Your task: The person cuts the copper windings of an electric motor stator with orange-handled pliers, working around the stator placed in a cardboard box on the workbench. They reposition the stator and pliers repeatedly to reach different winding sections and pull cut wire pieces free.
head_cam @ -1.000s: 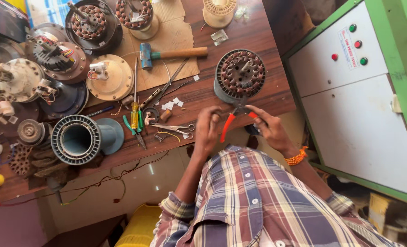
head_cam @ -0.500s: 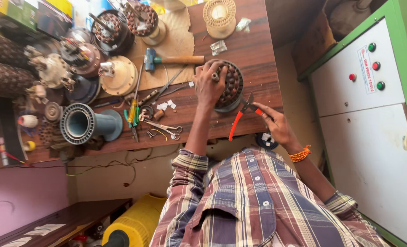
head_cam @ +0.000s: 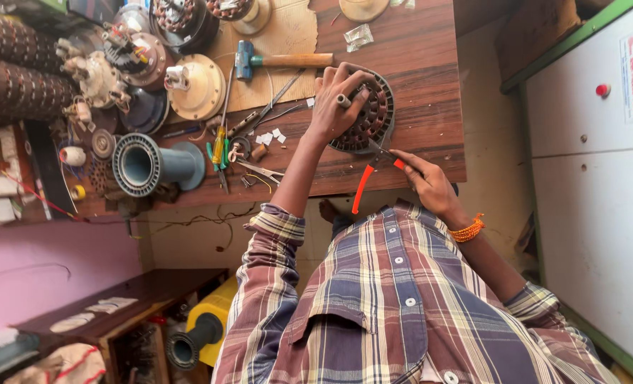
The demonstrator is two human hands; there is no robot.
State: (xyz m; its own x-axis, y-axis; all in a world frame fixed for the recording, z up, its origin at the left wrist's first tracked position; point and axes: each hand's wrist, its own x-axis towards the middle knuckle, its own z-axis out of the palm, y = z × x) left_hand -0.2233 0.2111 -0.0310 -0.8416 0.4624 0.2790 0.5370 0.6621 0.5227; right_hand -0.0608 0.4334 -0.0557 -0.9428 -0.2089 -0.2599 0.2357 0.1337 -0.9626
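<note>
The left hand point(head_cam: 334, 107) lay spread over the round wound stator point(head_cam: 368, 117), fingers splayed across its top and pressing it to the wooden bench point(head_cam: 423, 57). The right hand point(head_cam: 427, 185) closed its fingers around orange-handled pliers point(head_cam: 373, 174), whose tip reached the stator's near rim just below the left fingertips. The windings looked largely intact, so I judged the work barely begun. A hammer point(head_cam: 281, 62) lay beyond the fingers.
</note>
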